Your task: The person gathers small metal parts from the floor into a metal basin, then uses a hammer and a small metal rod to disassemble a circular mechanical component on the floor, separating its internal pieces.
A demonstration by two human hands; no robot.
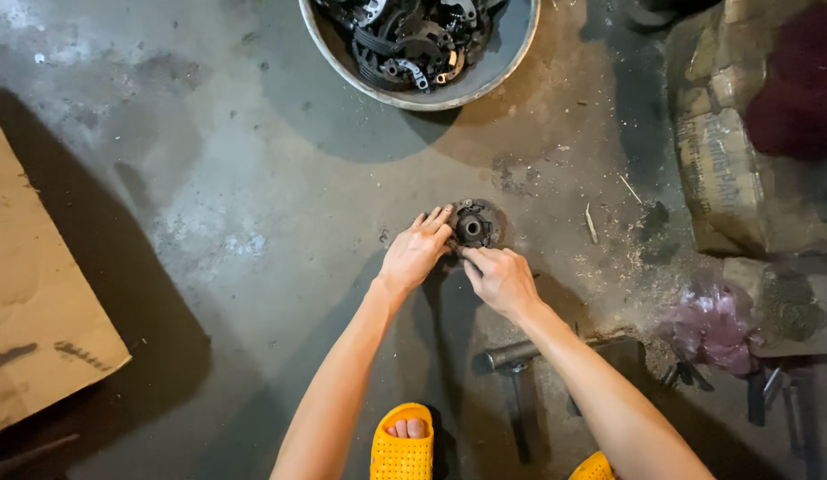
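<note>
Spreading across the whole view is one grey concrete floor, stained, dusty and scattered with grit and small chips to the right of centre. One flat sheet of cardboard lies at the left edge, casting a wide dark shadow beside it. One round metal basin sits at the top, cut off by the frame, heaped with dark curved metal parts too tangled to count. One printed sack lies at the right edge with a dark red bundle against it, and one crumpled pink plastic bag rests lower down. One hammer lies on the floor near the right forearm, its handle pointing toward the bottom of the frame. Two yellow perforated slippers show at the bottom: one with toes visible, the other mostly cut off.

Two bare arms reach up from the bottom. One round dark metal hub with a central hole lies flat on the floor at centre. The left hand rests with fingers extended on the hub's left rim, touching rather than gripping it. The right hand has curled fingers pressing at the hub's lower edge; whether it pinches anything cannot be told.
</note>
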